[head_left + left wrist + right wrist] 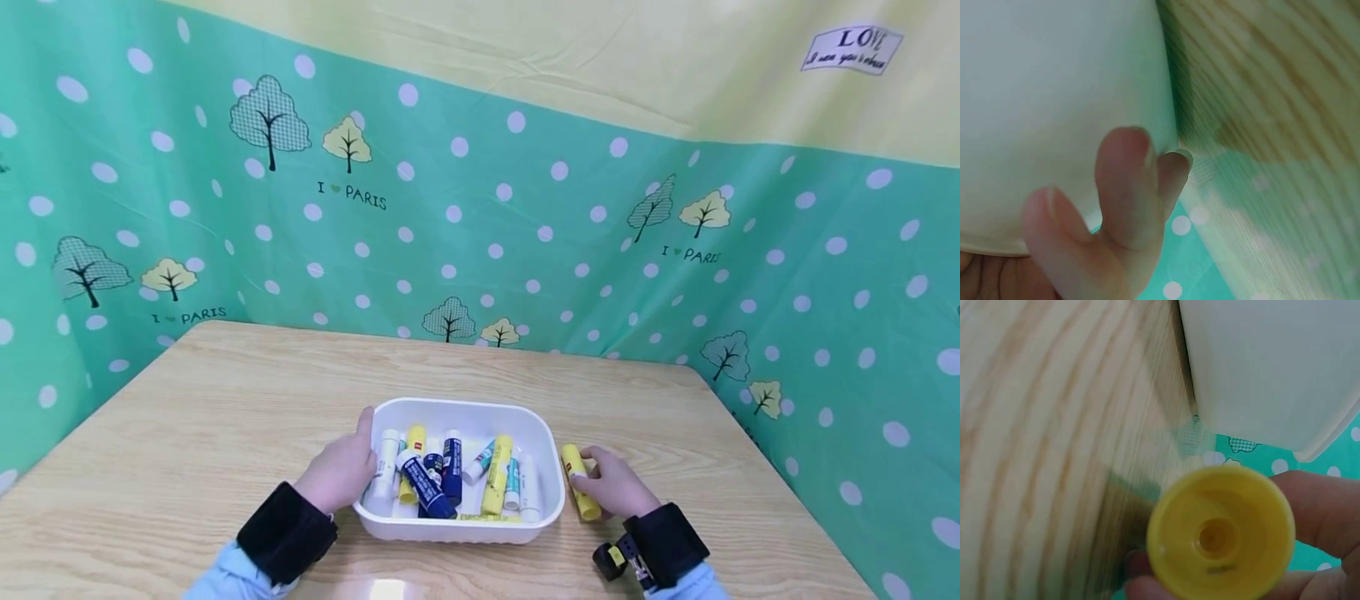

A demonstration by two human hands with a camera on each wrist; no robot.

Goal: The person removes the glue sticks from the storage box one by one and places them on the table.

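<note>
A white plastic basket (450,530) holds several glue sticks: a white one (385,463), a dark blue one (426,485) lying across others, and a yellow one (497,475). My left hand (341,467) holds the basket at its left side; in the left wrist view its fingers (1125,181) lie against the outer wall. To the right of the basket my right hand (618,483) grips a yellow glue stick (576,479), close to the table. The hollow round end of this glue stick (1222,534) faces the camera in the right wrist view.
A wood-grain table (247,417) carries everything. Behind it and on both sides hangs a green cloth (420,250) with white dots and printed trees. Black bands (288,533) are wrapped round both wrists.
</note>
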